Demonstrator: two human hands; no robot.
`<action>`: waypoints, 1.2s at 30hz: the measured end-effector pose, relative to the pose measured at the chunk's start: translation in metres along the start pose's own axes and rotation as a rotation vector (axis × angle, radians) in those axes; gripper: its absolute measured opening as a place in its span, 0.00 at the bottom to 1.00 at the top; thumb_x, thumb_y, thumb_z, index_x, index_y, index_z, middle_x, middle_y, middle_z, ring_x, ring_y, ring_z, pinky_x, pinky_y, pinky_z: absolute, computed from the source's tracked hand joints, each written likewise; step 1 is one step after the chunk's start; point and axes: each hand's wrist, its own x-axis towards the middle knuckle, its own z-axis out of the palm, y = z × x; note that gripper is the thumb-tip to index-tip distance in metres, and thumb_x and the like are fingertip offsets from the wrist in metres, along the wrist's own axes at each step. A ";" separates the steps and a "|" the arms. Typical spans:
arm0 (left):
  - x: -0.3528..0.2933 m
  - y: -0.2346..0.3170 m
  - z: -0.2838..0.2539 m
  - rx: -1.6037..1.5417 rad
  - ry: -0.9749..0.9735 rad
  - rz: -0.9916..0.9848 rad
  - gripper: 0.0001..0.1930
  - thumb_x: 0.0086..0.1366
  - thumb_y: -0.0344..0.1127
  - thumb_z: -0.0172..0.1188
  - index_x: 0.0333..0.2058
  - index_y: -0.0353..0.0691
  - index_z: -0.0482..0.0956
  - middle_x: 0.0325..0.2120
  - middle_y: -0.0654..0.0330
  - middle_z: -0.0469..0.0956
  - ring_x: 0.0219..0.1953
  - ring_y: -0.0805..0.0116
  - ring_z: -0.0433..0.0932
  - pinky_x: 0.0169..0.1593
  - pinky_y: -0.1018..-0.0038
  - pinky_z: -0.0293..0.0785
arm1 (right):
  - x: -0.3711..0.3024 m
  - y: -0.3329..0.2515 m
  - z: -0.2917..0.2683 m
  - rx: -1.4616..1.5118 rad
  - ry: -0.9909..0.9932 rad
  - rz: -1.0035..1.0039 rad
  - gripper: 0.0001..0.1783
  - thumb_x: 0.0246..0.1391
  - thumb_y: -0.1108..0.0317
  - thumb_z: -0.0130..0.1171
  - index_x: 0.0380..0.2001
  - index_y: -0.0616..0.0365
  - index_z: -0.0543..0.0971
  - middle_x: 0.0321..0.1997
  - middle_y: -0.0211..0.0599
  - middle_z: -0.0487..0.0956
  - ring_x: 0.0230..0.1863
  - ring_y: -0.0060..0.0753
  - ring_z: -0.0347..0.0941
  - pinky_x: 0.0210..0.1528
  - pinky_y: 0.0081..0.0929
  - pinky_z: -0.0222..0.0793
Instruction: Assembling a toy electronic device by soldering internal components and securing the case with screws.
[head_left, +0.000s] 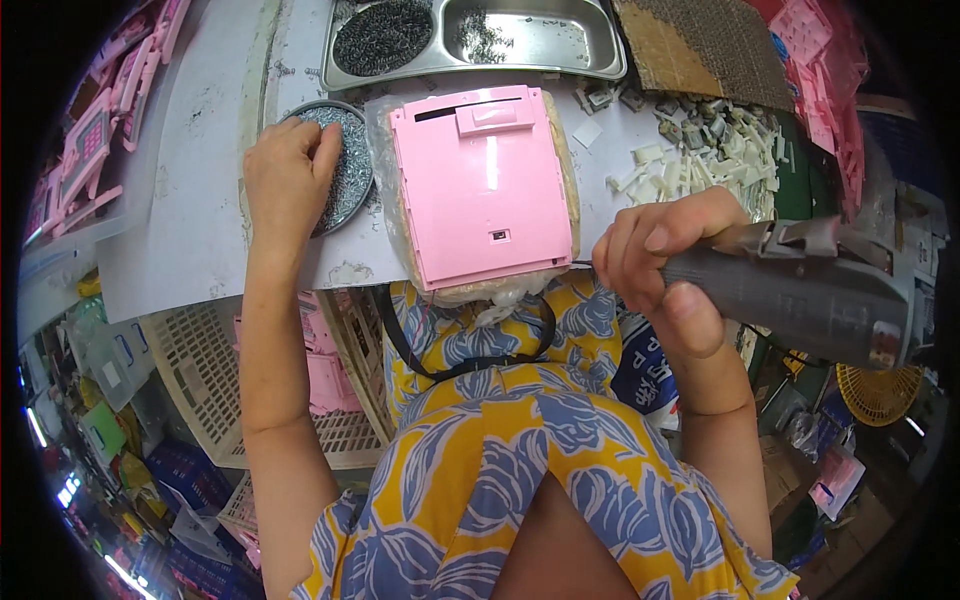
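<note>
A pink plastic casing (486,190) lies on a plastic-wrapped pad (565,160) in front of me, with a slot and raised tab at its far end and a small rectangular cutout nearer me. To its left, my left hand (288,180) rests over a round dish (362,190) of small silvery screws. Its fingers are curled closed, and whatever they pinch is hidden. At the right, my right hand (672,260) is wrapped round a dark grey electric screwdriver (790,290), held beside the casing's near right corner.
A steel tray (475,75) at the back holds dark screws. Small white plastic parts (710,160) are heaped to the right, near brown cardboard (700,45). Pink parts pile up at left (95,140) and far right (825,90). A beige crate (200,375) stands below the table's edge.
</note>
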 end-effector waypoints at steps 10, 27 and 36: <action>-0.002 0.001 -0.015 -0.021 0.009 -0.083 0.11 0.59 0.43 0.67 0.28 0.42 0.84 0.29 0.63 0.81 0.38 0.60 0.77 0.47 0.58 0.65 | 0.007 0.014 -0.009 -0.183 -0.248 -0.135 0.10 0.46 0.73 0.64 0.32 0.60 0.73 0.21 0.35 0.76 0.21 0.27 0.74 0.26 0.24 0.70; -0.021 0.033 -0.033 -0.714 -0.195 -0.018 0.06 0.57 0.33 0.67 0.31 0.41 0.79 0.29 0.61 0.80 0.33 0.61 0.77 0.46 0.65 0.64 | 0.041 -0.021 0.001 0.076 -0.151 -0.118 0.18 0.57 0.56 0.60 0.43 0.51 0.67 0.16 0.19 0.67 0.14 0.19 0.62 0.20 0.22 0.63; -0.053 0.123 -0.026 -0.645 -0.014 0.396 0.09 0.56 0.32 0.69 0.36 0.44 0.81 0.34 0.67 0.81 0.32 0.70 0.75 0.47 0.65 0.59 | 0.036 -0.027 0.034 0.201 -0.072 -0.105 0.17 0.58 0.53 0.63 0.43 0.45 0.68 0.16 0.19 0.68 0.14 0.19 0.64 0.21 0.21 0.65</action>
